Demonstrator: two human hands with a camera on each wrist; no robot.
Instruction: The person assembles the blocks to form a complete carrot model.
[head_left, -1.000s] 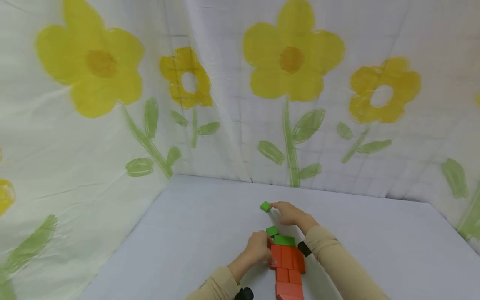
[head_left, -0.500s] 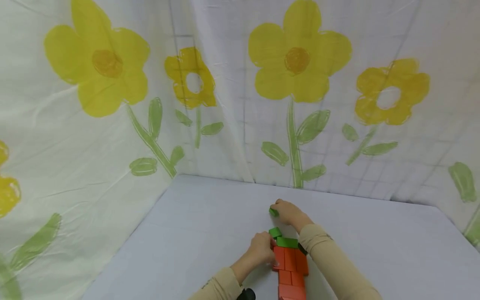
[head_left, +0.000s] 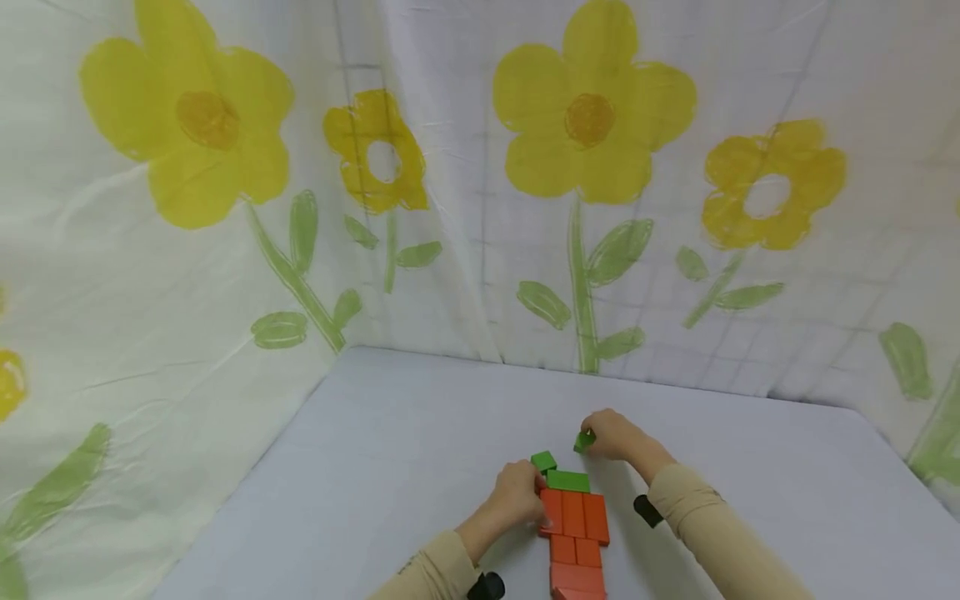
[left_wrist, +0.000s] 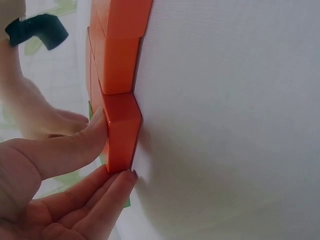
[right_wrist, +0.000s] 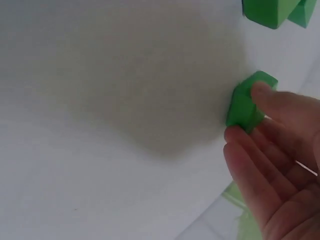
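Note:
My right hand pinches a small green block between thumb and fingers, right of and beyond the block figure. In the right wrist view its thumb lies on the block. My left hand is at the figure's left side. Its thumb rests on the leftmost orange-red block and its fingertips are at that block's far end. More orange-red blocks lie edge to edge toward me. A long green block tops them, with a small green block at its left corner.
A pinkish-red block lies at the near end of the figure. The white tabletop stretches around it. A white cloth painted with yellow flowers hangs behind and to the left.
My right hand has closed its grip on the small green block and brought it right and slightly nearer. My left hand stays at the orange-red block.

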